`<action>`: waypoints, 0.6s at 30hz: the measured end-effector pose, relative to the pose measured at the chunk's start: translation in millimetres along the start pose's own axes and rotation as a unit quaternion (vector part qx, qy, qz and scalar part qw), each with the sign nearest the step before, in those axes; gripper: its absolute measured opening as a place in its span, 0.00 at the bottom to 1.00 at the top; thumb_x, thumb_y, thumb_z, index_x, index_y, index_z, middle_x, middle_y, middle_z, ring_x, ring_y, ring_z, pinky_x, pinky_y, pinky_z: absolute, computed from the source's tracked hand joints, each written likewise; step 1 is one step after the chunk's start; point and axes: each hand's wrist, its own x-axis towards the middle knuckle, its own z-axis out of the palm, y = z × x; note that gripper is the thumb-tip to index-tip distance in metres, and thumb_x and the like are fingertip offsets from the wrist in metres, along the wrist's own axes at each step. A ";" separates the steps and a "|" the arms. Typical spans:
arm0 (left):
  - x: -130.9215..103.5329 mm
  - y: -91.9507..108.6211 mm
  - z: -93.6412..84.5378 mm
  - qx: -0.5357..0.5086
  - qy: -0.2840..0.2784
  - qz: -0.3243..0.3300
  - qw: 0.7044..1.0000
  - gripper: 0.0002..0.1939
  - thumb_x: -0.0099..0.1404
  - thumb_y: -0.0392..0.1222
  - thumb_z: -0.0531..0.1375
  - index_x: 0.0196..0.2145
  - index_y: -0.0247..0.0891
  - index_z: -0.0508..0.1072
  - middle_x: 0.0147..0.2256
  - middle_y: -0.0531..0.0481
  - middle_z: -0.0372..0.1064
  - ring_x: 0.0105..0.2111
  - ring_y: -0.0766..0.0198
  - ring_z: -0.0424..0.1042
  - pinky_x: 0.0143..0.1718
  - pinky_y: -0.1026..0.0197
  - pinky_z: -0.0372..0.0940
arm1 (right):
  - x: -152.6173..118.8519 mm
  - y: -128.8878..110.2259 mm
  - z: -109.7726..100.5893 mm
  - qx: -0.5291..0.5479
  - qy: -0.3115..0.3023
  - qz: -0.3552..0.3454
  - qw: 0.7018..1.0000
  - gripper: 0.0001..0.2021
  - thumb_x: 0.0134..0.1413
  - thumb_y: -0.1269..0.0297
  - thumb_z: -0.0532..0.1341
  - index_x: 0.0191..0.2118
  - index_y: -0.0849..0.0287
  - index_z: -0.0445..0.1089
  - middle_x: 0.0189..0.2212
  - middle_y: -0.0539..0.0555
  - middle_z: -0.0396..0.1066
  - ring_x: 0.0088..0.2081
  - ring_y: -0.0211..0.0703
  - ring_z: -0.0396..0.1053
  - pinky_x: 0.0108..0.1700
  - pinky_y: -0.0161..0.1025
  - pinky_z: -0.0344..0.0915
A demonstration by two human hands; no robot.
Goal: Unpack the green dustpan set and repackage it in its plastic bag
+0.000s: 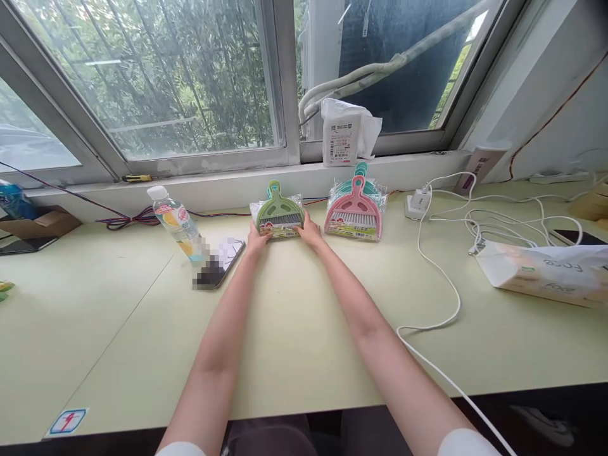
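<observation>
Both my arms reach toward the back of the table, to a green dustpan and brush set (pixel 279 208) in clear plastic wrap. My left hand (pixel 258 240) grips its lower left corner, and my right hand (pixel 310 230) grips the lower right side. Grey bristles and a printed label show at the front of the set. To the right stands a pink dustpan and brush set (pixel 354 208), also wrapped, with teal ones behind it. My right hand is apart from that pink set.
Left of my arms are a clear drink bottle (pixel 178 225) and a phone (pixel 223 263). A white cable (pixel 444 272) runs across the right side from a charger (pixel 418 204). A tissue pack (pixel 546 272) lies far right; a wrapped box (pixel 341 140) stands on the sill.
</observation>
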 end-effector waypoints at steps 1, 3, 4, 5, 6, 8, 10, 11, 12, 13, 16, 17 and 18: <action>3.1 -1.8 -1.6 -0.003 -0.002 -0.016 1.000 0.41 0.49 0.33 0.69 0.59 0.38 0.60 0.48 0.41 0.72 0.50 0.51 0.71 0.55 0.47 0.64 | 3.0 0.8 1.0 -0.019 0.004 0.004 1.000 0.38 0.60 0.57 0.58 0.70 0.63 0.40 0.59 0.66 0.65 0.61 0.59 0.61 0.61 0.55 0.54; 7.0 -4.0 -4.2 -0.004 0.001 -0.058 0.998 0.40 0.46 0.33 0.71 0.57 0.37 0.63 0.47 0.41 0.73 0.48 0.52 0.73 0.53 0.49 0.66 | 5.9 1.8 2.4 -0.041 0.020 0.005 0.999 0.37 0.60 0.55 0.58 0.69 0.58 0.44 0.57 0.63 0.68 0.59 0.59 0.63 0.60 0.55 0.54; 7.4 -4.0 -5.2 -0.002 0.007 -0.069 0.998 0.40 0.45 0.32 0.71 0.56 0.36 0.64 0.47 0.41 0.73 0.47 0.52 0.73 0.52 0.50 0.66 | 5.8 1.8 2.5 -0.042 0.029 0.006 0.999 0.36 0.59 0.54 0.59 0.69 0.56 0.45 0.57 0.62 0.68 0.58 0.59 0.64 0.60 0.54 0.55; 6.9 -3.0 -6.1 0.002 0.013 -0.073 0.997 0.40 0.45 0.32 0.72 0.55 0.36 0.64 0.47 0.40 0.73 0.47 0.52 0.74 0.51 0.50 0.67 | 4.7 1.4 2.3 -0.035 0.035 0.006 0.999 0.36 0.59 0.55 0.60 0.68 0.55 0.45 0.57 0.62 0.68 0.58 0.58 0.65 0.59 0.53 0.57; 5.3 -1.1 -6.7 0.008 0.019 -0.073 0.997 0.40 0.44 0.31 0.72 0.55 0.36 0.63 0.47 0.40 0.73 0.46 0.53 0.74 0.50 0.51 0.67 | 2.7 0.6 1.5 -0.022 0.038 0.002 0.999 0.37 0.58 0.55 0.60 0.69 0.55 0.45 0.57 0.61 0.68 0.57 0.58 0.66 0.58 0.52 0.58; -0.5 5.7 -6.8 0.020 0.031 -0.055 0.998 0.40 0.45 0.30 0.71 0.55 0.37 0.62 0.48 0.40 0.72 0.46 0.55 0.74 0.49 0.53 0.67 | -3.1 -2.4 -1.0 0.009 0.050 -0.023 0.998 0.37 0.58 0.58 0.59 0.69 0.57 0.43 0.58 0.61 0.67 0.57 0.56 0.65 0.56 0.50 0.61; -8.4 14.6 -4.9 0.023 0.055 -0.007 0.998 0.41 0.46 0.29 0.69 0.56 0.41 0.59 0.50 0.43 0.71 0.46 0.57 0.73 0.49 0.56 0.67 | -9.9 -7.1 -3.9 0.032 0.085 -0.073 0.993 0.36 0.60 0.61 0.57 0.70 0.58 0.41 0.60 0.61 0.63 0.60 0.54 0.61 0.57 0.49 0.61; -12.1 19.1 -3.0 0.022 0.071 0.025 0.997 0.41 0.48 0.29 0.68 0.56 0.43 0.57 0.51 0.45 0.71 0.47 0.58 0.73 0.49 0.57 0.67 | -12.9 -9.6 -5.2 0.037 0.109 -0.099 0.988 0.36 0.60 0.62 0.55 0.70 0.59 0.40 0.62 0.61 0.60 0.62 0.53 0.59 0.58 0.49 0.60; -15.0 23.0 -0.6 0.023 0.085 0.060 0.994 0.40 0.50 0.29 0.67 0.57 0.45 0.56 0.52 0.46 0.70 0.48 0.59 0.72 0.49 0.57 0.66 | -15.2 -12.0 -6.1 0.037 0.135 -0.119 0.983 0.35 0.61 0.63 0.53 0.70 0.59 0.38 0.64 0.61 0.58 0.63 0.52 0.56 0.60 0.49 0.59; -16.6 26.0 2.4 0.026 0.097 0.091 0.991 0.39 0.52 0.30 0.65 0.58 0.46 0.55 0.53 0.47 0.70 0.49 0.59 0.71 0.50 0.57 0.66 | -16.6 -14.0 -6.6 0.035 0.158 -0.131 0.978 0.34 0.62 0.64 0.52 0.70 0.59 0.37 0.65 0.61 0.55 0.64 0.52 0.54 0.61 0.49 0.57; -10.4 26.9 12.3 0.043 0.106 0.132 0.985 0.36 0.55 0.34 0.64 0.58 0.45 0.54 0.53 0.45 0.69 0.52 0.55 0.70 0.51 0.55 0.64 | -13.3 -15.6 -5.8 0.010 0.210 -0.133 0.968 0.32 0.63 0.67 0.47 0.70 0.60 0.36 0.66 0.63 0.51 0.67 0.50 0.49 0.63 0.51 0.55; -4.1 24.4 15.3 0.045 0.101 0.129 0.986 0.36 0.55 0.36 0.65 0.58 0.44 0.55 0.53 0.44 0.69 0.52 0.53 0.70 0.51 0.54 0.64 | -9.4 -14.4 -5.0 -0.004 0.220 -0.130 0.967 0.31 0.64 0.68 0.46 0.70 0.61 0.36 0.67 0.63 0.50 0.67 0.50 0.48 0.63 0.51 0.54; 3.9 20.8 17.8 0.043 0.093 0.121 0.987 0.36 0.55 0.37 0.65 0.58 0.44 0.56 0.52 0.43 0.70 0.51 0.52 0.70 0.49 0.54 0.65 | -4.2 -12.6 -4.2 -0.020 0.223 -0.126 0.966 0.30 0.64 0.68 0.45 0.70 0.62 0.38 0.66 0.64 0.50 0.67 0.50 0.48 0.64 0.51 0.53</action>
